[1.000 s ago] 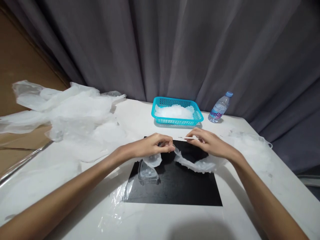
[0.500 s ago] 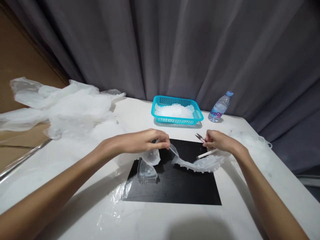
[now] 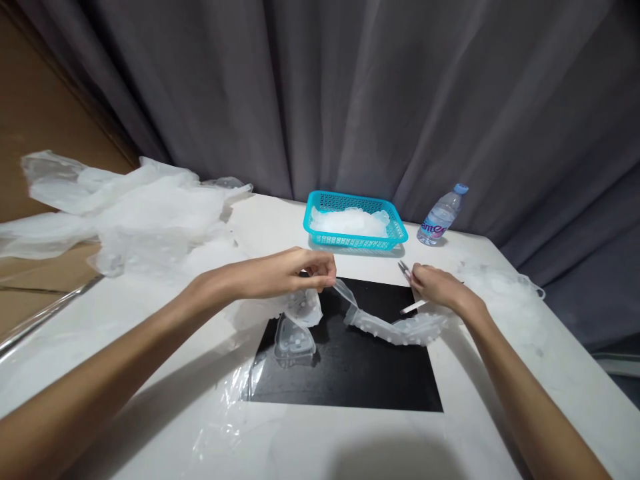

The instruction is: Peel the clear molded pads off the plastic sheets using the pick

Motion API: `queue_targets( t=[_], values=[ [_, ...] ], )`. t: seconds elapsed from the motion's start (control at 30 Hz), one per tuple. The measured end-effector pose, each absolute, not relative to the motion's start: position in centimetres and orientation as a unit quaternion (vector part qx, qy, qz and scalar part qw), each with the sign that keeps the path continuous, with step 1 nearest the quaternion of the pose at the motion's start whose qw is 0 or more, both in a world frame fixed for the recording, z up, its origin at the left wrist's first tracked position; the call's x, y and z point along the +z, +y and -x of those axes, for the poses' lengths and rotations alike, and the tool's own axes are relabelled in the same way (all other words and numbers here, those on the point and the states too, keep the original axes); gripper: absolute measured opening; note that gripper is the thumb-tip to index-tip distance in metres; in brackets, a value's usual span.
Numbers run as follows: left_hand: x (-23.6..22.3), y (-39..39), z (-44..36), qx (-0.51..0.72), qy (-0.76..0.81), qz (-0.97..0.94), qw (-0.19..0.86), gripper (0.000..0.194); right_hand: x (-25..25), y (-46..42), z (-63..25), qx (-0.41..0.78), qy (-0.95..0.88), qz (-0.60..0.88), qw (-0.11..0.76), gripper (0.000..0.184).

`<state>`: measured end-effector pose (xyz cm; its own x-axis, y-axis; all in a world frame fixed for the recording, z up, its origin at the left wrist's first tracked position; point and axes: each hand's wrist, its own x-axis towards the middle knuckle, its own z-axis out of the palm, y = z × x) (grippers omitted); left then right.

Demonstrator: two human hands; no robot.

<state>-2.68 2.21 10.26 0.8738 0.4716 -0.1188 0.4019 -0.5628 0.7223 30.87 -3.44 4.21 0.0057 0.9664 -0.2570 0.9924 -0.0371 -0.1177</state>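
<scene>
My left hand [image 3: 295,272] pinches one end of a clear plastic strip [image 3: 390,327] with small bumps, lifting it above the black mat [image 3: 350,373]. The strip sags across the mat toward the right. My right hand [image 3: 436,287] is shut on small thread snips [image 3: 406,273], blades pointing up and left, a white handle end sticking out below the palm. A clear moulded plastic piece [image 3: 294,341] lies on the mat's left edge under my left hand.
A turquoise basket [image 3: 353,235] holding clear plastic pieces stands behind the mat. A water bottle [image 3: 439,217] leans at the back right. Heaps of clear plastic sheeting [image 3: 145,220] cover the left of the white table, more lies at the right [image 3: 500,293]. A grey curtain hangs behind.
My right hand picked the snips up from the table behind the mat and moved slightly right. My left hand lifted the strip's end a little higher.
</scene>
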Motion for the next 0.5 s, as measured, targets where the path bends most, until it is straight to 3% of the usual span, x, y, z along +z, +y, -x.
queue_targets(
  t=[0.13, 0.33, 0.5],
  values=[
    [10.4, 2.7, 3.0, 0.048, 0.236, -0.879, 0.411, 0.029, 5.4, -3.8, -30.0, -0.111, 0.723, -0.681, 0.042, 0.024],
    [10.6, 2.7, 3.0, 0.059, 0.235, -0.874, 0.422, 0.033, 8.2, -4.8, -28.3, -0.115, 0.793, -0.581, -0.143, 0.034],
    [10.9, 2.2, 3.0, 0.057, 0.262, -0.890, 0.369, 0.032, 9.9, -6.2, -26.4, -0.181, 0.808, -0.531, -0.182, 0.034]
  ],
)
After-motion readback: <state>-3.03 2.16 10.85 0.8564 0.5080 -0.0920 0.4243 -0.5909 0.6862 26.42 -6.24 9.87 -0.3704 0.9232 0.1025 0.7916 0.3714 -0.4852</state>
